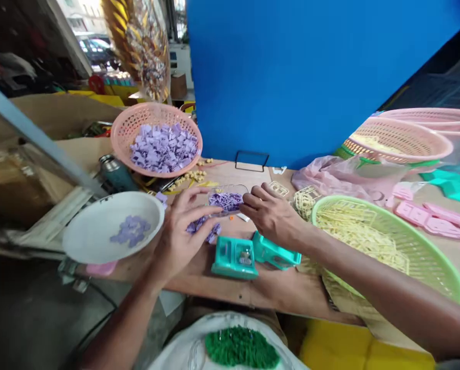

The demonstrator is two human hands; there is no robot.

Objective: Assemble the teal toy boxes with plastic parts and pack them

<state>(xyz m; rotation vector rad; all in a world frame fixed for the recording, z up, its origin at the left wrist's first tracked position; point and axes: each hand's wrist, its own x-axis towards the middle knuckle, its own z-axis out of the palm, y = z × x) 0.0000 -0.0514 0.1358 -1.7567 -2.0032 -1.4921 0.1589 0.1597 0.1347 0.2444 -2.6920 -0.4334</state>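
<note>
Under both hands [176,234] [270,213], purple pieces [203,228] lie partly hidden.

Bare forearms, no sleeves; left hand [176,239], right hand [270,215] ungloved, ringless.

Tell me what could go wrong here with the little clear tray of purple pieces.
The small clear plastic tray sits pinched between the left hand and right hand, so a tilt could scatter purple pieces. The white round bowl overhangs the wooden table edge and might get knocked off.
</note>
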